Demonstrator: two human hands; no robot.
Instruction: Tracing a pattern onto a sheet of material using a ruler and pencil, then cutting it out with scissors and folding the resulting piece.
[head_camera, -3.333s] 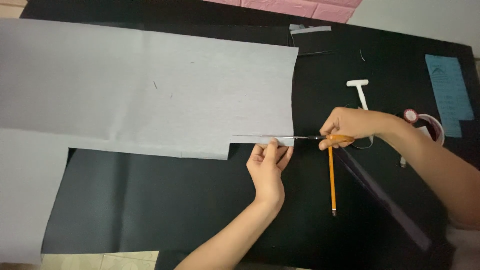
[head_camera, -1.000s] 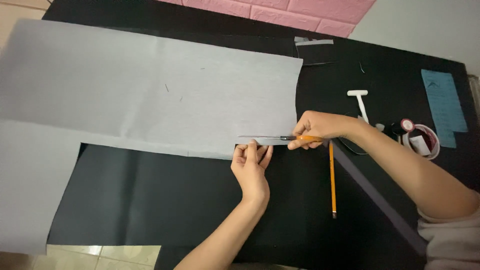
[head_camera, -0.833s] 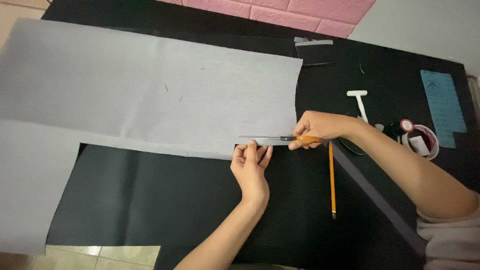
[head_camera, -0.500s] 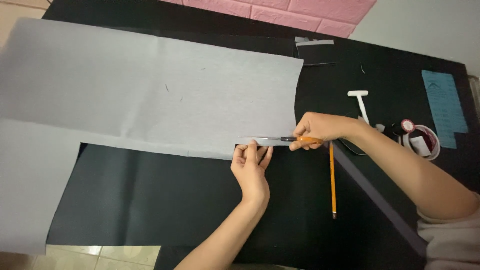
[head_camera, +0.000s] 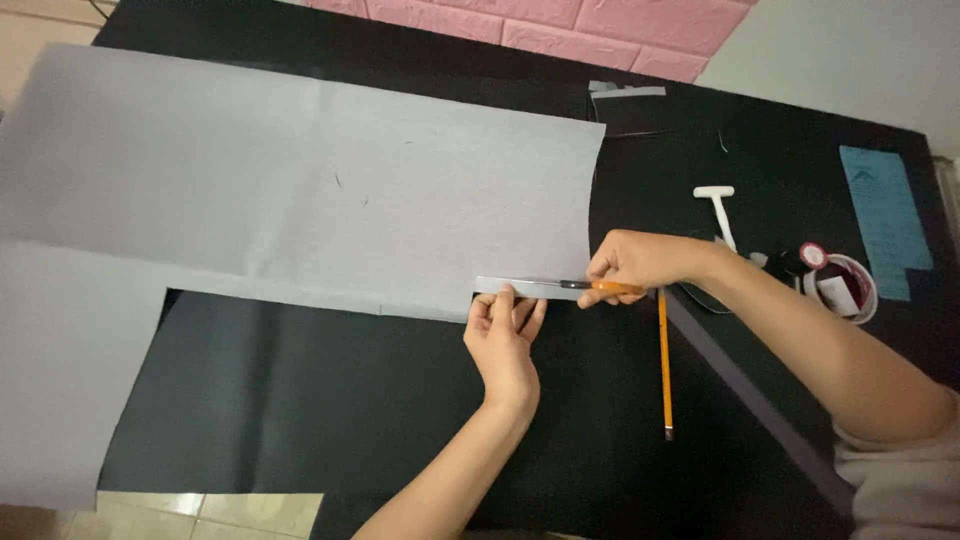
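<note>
A large sheet of grey paper (head_camera: 300, 190) lies across a black surface (head_camera: 330, 400). My right hand (head_camera: 640, 262) grips orange-handled scissors (head_camera: 600, 287), whose blades point left into the sheet's lower right edge. A narrow grey strip (head_camera: 520, 287) is partly cut loose along that edge. My left hand (head_camera: 503, 335) pinches the strip from below, just left of the scissor blades.
An orange pencil (head_camera: 663, 360) lies upright right of my left hand. Farther right are a white T-shaped tool (head_camera: 720, 210), a small round container (head_camera: 850, 285) and a blue paper slip (head_camera: 885, 220). A long dark strip (head_camera: 750, 400) runs diagonally. Pink brick wall (head_camera: 560, 20) at the back.
My hands and the scissors have shifted left along the sheet's lower edge since the oldest frame. In the last second they have barely moved.
</note>
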